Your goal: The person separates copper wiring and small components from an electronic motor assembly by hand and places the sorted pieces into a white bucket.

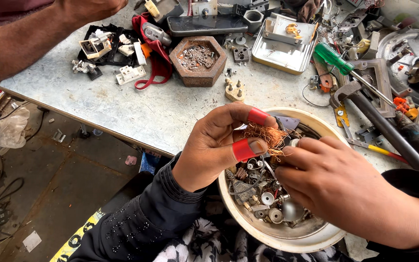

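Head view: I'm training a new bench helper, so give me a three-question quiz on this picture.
1. True or false: both hands are over the bowl.
2. What do the left hand and right hand hold between them?
A. a green screwdriver
B. a tangle of copper wire
C. a phone
3. What is wrapped round two fingertips of the left hand?

Key
1. True: the hands meet above the white bowl of small metal parts.
2. B: the copper wire is pinched between them; the green screwdriver and the phone lie on the table.
3. Red tape.
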